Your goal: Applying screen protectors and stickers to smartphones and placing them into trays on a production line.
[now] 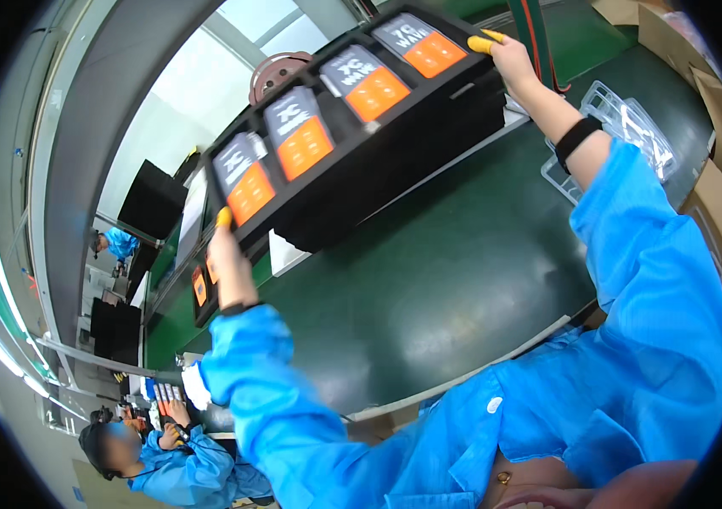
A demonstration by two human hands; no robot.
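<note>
We hold black tray (339,167) aslant above far part of green desk (437,276). Left hand (227,265): grip clamped on tray's near left corner. Right hand (511,64): grip clamped on its right end. Yellow covers (480,44) on fingertips. Tray has four compartments in row, one grey-and-orange pack (297,144) in each. Small tray (205,313) with orange pieces (199,287) beside our left wrist. Clear boxes (637,131) on desk at right, contents unclear to us; cardboard box (709,206) near them.
</note>
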